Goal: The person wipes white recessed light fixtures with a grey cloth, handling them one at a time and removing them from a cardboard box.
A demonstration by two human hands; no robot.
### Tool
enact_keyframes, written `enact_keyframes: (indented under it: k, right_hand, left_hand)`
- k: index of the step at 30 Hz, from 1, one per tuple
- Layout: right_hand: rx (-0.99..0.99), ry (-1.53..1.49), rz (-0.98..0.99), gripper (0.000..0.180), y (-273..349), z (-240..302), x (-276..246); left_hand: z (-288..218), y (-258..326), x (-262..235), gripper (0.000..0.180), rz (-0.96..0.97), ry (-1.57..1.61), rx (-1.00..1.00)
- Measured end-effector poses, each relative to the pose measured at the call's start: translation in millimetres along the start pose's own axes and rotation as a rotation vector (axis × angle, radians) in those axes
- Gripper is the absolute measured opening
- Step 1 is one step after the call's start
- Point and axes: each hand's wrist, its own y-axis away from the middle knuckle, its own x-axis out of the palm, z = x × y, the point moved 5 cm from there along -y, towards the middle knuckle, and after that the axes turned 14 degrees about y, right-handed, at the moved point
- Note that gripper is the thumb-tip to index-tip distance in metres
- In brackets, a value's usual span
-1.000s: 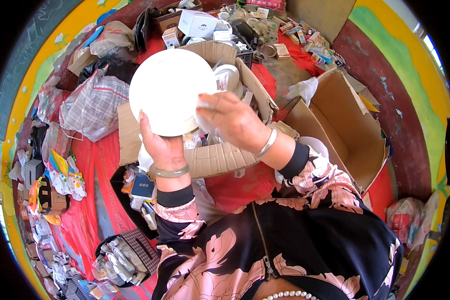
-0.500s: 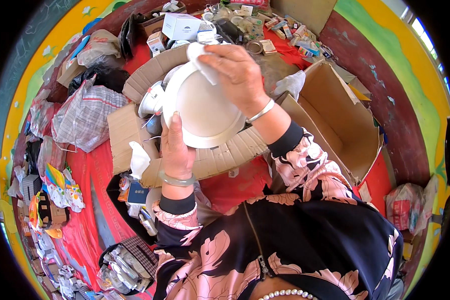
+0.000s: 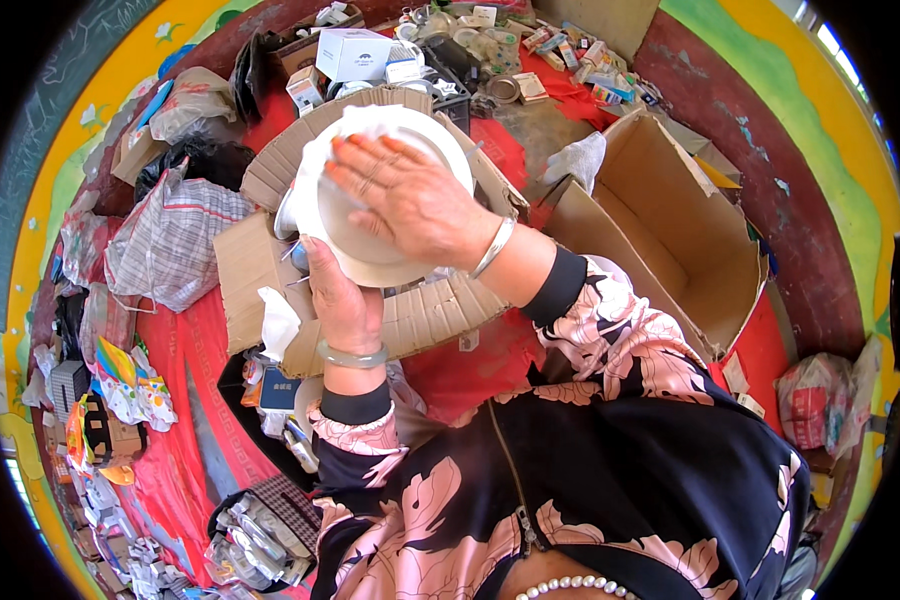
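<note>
Tilted further over since the earlier frames: white plate (image 3: 370, 240), first held face-up and bare, now turned with its underside toward the camera and half covered by the right hand (image 3: 410, 200). Raised, too, from low over the open cardboard box (image 3: 410, 310) to higher against its far flap. Right hand, earlier only at the rim, now spread flat across the plate, fingers (image 3: 365, 160) splayed, pressing a white cloth (image 3: 370, 120) whose edge shows along the upper rim. Judged from this: wiping well under way, moved on from the face of the plate to its back.

Left hand (image 3: 345, 300) below, grip clenched on the lower rim, thumb up over the edge, green bangle (image 3: 355, 355) at the wrist. Right grip not closed round anything: palm and fingers flat, holding cloth to plate by pressure alone. Silver bangle (image 3: 495, 245) on the right wrist.

Plate itself in the air, between both hands, over the box and touching nothing else. More metal ware dimly seen in the box behind the plate, mostly hidden. Second box (image 3: 660, 230), open and lying on its side, just to the right. White tissue (image 3: 278, 320) at the left corner of the near box. Checked bag (image 3: 170, 240) farther left on the red floor cover (image 3: 185, 400). Small white carton (image 3: 355, 52) beyond, among scattered packets. Unchanged across the frames: boxes, bag and litter all where they were; only hands and plate shifted.
</note>
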Motion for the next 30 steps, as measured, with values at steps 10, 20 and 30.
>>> enact_keyframes:
  k: [10,20,30]
  right_hand:
    - [0.012,-0.146,0.075,0.042,34.7,32.0,-10.0]
    - [0.109,-0.148,-0.209,0.033,3.5,-1.5,-12.3]
    - [0.134,-0.149,0.157,0.036,40.7,20.8,-2.3]
  left_hand:
    - [-9.1,-2.9,-11.4,0.073,-0.143,-0.024,0.06]
    - [11.0,0.9,-5.9,0.071,0.021,-0.089,-0.054]
    - [-7.5,-7.0,-21.7,0.074,-0.142,-0.101,0.116]
